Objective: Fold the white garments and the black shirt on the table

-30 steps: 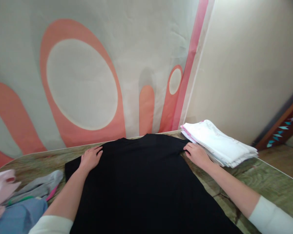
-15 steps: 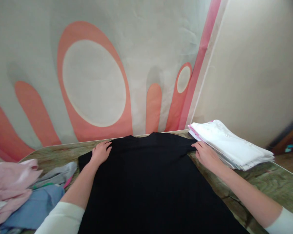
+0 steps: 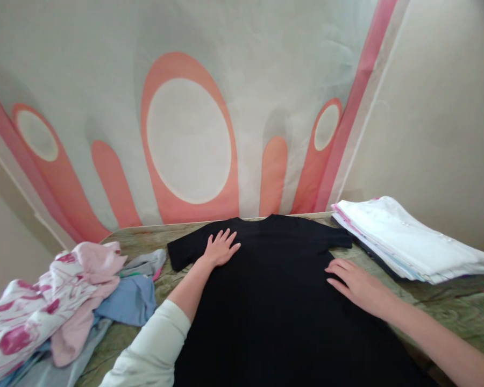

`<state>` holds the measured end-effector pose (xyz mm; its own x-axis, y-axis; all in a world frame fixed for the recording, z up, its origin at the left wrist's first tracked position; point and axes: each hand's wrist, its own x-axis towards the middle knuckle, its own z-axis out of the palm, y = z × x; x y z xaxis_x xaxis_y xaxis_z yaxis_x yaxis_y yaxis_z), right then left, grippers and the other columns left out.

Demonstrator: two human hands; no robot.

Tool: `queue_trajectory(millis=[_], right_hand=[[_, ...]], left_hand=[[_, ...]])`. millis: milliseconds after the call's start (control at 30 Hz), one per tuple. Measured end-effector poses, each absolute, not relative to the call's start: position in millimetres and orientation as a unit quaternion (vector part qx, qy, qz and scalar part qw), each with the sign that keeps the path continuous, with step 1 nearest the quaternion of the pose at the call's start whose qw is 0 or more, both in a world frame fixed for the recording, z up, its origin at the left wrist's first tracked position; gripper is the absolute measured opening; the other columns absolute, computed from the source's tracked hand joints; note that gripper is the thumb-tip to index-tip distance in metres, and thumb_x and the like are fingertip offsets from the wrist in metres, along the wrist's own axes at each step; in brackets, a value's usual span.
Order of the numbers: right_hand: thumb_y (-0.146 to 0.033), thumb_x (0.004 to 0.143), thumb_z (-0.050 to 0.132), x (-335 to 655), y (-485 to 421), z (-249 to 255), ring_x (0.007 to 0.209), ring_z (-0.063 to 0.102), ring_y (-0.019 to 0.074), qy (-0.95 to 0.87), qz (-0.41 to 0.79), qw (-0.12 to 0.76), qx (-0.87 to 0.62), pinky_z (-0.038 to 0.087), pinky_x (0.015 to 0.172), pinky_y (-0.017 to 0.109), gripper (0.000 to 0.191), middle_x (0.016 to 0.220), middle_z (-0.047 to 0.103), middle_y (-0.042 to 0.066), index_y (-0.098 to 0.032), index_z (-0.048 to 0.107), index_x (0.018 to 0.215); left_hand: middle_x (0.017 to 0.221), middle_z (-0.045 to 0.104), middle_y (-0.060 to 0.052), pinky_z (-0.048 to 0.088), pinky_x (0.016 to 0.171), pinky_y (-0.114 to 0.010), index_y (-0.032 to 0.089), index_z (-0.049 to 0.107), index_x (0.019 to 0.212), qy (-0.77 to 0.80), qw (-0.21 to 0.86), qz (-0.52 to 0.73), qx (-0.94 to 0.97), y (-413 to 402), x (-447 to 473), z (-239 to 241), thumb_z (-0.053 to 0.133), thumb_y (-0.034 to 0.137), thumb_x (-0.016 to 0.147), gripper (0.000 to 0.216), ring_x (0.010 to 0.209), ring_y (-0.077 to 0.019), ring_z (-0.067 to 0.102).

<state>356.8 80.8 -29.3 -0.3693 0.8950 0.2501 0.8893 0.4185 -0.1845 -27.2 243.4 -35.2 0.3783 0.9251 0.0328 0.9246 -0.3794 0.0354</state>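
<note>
A black shirt (image 3: 266,312) lay spread out flat on the surface (image 3: 463,317), with its neck at the far edge, by the wall (image 3: 298,48). Its two short sleeves stuck out to the sides, and its bottom part went out of view. The left hand (image 3: 221,249) lay flat on the shirt, high up near the left shoulder, with its fingers spread wide and nothing gripped. The right hand (image 3: 353,282) was at the right side of the shirt, just below the sleeve. Its fingers were a bit bent, and a gap showed between them and the thumb. The tips were on the black cloth or right at its edge; it was hard to tell which. On the right, just beside the right sleeve, was a stack of folded clothes (image 3: 411,236). The top one was white, and a dark layer showed at the bottom. On the left was a messy heap: a white cloth with pink marks (image 3: 22,328), a pink cloth (image 3: 102,263), a blue cloth (image 3: 131,301) and a gray cloth (image 3: 143,264). The left arm had a pale sleeve (image 3: 155,341). Behind it all, the wall had big orange shapes (image 3: 171,67) and pink stripes (image 3: 367,70).
</note>
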Motion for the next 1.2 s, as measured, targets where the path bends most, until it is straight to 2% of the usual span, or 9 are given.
queue_trajectory(millis=[133,233,300,400,533,633,833,1067,1200], right_hand=[[-0.030,0.086,0.046,375.3,68.0,-28.3,0.087,0.057,0.0225,-0.812,-0.006,0.143,-0.565,0.045,0.082,0.036,0.019,0.090,0.059,0.008,-0.019,0.061,0.088],[-0.031,0.086,0.045,379.2,57.9,-23.2,0.083,0.058,0.0201,-0.789,0.014,0.147,-0.596,0.045,0.078,0.033,0.020,0.091,0.059,0.008,-0.019,0.061,0.088],[-0.031,0.087,0.043,382.8,51.4,-20.8,0.079,0.058,0.0187,-0.769,0.040,0.155,-0.619,0.045,0.075,0.031,0.023,0.092,0.059,0.008,-0.018,0.061,0.090],[-0.034,0.087,0.041,390.6,40.4,-17.8,0.076,0.058,0.0184,-0.751,0.084,0.159,-0.636,0.044,0.073,0.030,0.028,0.086,0.060,0.007,-0.018,0.063,0.083],[-0.041,0.086,0.041,393.6,24.0,-12.4,0.066,0.055,0.0170,-0.727,0.140,0.163,-0.652,0.041,0.063,0.028,0.034,0.071,0.060,0.004,-0.018,0.061,0.071],[-0.045,0.082,0.046,387.8,14.7,-9.2,0.059,0.053,0.0150,-0.707,0.197,0.156,-0.661,0.036,0.055,0.025,0.032,0.065,0.059,0.001,-0.017,0.058,0.073],[-0.043,0.075,0.056,380.7,6.1,-7.5,0.052,0.048,0.0116,-0.701,0.236,0.121,-0.662,0.029,0.048,0.022,0.029,0.056,0.055,-0.001,-0.017,0.049,0.062],[-0.056,0.078,0.048,371.7,-5.4,3.1,0.040,0.049,0.0100,-0.665,0.415,0.073,-0.617,0.031,0.037,0.019,0.045,0.044,0.048,-0.002,-0.018,0.042,0.053],[-0.050,0.075,0.053,371.5,-10.7,8.1,0.036,0.049,0.0094,-0.641,0.492,0.030,-0.589,0.033,0.035,0.017,0.040,0.042,0.051,-0.002,-0.018,0.043,0.054]], left_hand=[[0.149,0.018,-0.006,0.012,0.103,-0.056,0.029,0.022,0.141,0.562,-0.002,0.023,0.827,247.1,-25.9,-31.3,0.015,0.062,0.088,0.064,0.135,-0.0302,0.013],[0.149,0.016,-0.010,0.014,0.101,-0.058,0.026,0.013,0.144,0.574,0.010,0.009,0.818,242.3,-21.7,-22.3,0.019,0.059,0.088,0.065,0.135,-0.0324,0.015],[0.149,0.014,-0.012,0.015,0.101,-0.058,0.024,0.009,0.144,0.569,-0.004,0.008,0.822,229.2,-15.4,-14.7,0.026,0.052,0.090,0.063,0.135,-0.0329,0.015],[0.149,0.012,-0.010,0.012,0.104,-0.054,0.023,0.015,0.143,0.494,-0.024,0.013,0.869,192.7,1.3,-3.1,0.033,0.040,0.091,0.058,0.136,-0.0296,0.011],[0.149,0.017,-0.009,0.019,0.105,-0.050,0.027,0.022,0.141,0.351,0.124,-0.051,0.927,135.6,33.1,9.4,0.030,0.052,0.090,0.057,0.135,-0.0270,0.017],[0.150,0.013,-0.006,0.016,0.105,-0.053,0.031,0.021,0.141,0.291,0.164,-0.054,0.941,111.0,56.9,12.2,0.029,0.058,0.089,0.059,0.136,-0.0289,0.012],[0.150,0.010,-0.004,0.006,0.099,-0.066,0.036,0.017,0.141,0.343,0.114,-0.008,0.932,119.0,89.0,-3.9,0.020,0.062,0.088,0.060,0.136,-0.0333,0.005],[0.151,0.010,-0.003,0.004,0.099,-0.067,0.035,0.016,0.141,0.377,0.078,-0.002,0.923,162.1,102.2,-17.7,0.015,0.066,0.086,0.064,0.136,-0.0323,0.007],[0.150,0.010,-0.003,0.006,0.099,-0.066,0.032,0.017,0.142,0.404,0.073,-0.004,0.912,190.4,107.8,-19.0,0.012,0.067,0.085,0.066,0.136,-0.0315,0.007]])
